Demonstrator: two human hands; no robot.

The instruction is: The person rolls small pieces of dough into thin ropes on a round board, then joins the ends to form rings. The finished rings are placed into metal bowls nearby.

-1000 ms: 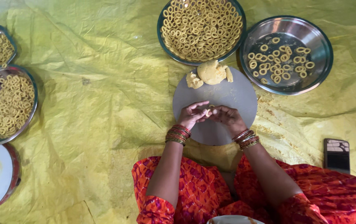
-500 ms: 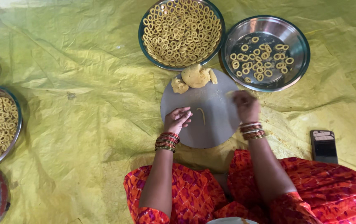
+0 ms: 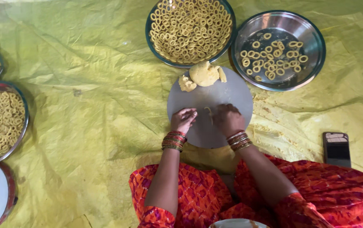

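Observation:
A round grey board lies on the yellow sheet in front of me. Both my hands rest on it, close together. My left hand has its fingers curled near a thin strip of yellow dough. My right hand is curled over the strip's other side, fingertips touching it. A large lump of dough and a smaller piece sit at the board's far edge. Both wrists wear stacked bangles.
A teal-rimmed plate full of dough rings and a steel bowl with fewer rings stand beyond the board. More plates of rings lie at the left edge. A dark phone lies at the right.
My right hand has come back from near the steel bowl to the board's middle, next to my left hand. The dough strip now lies between them.

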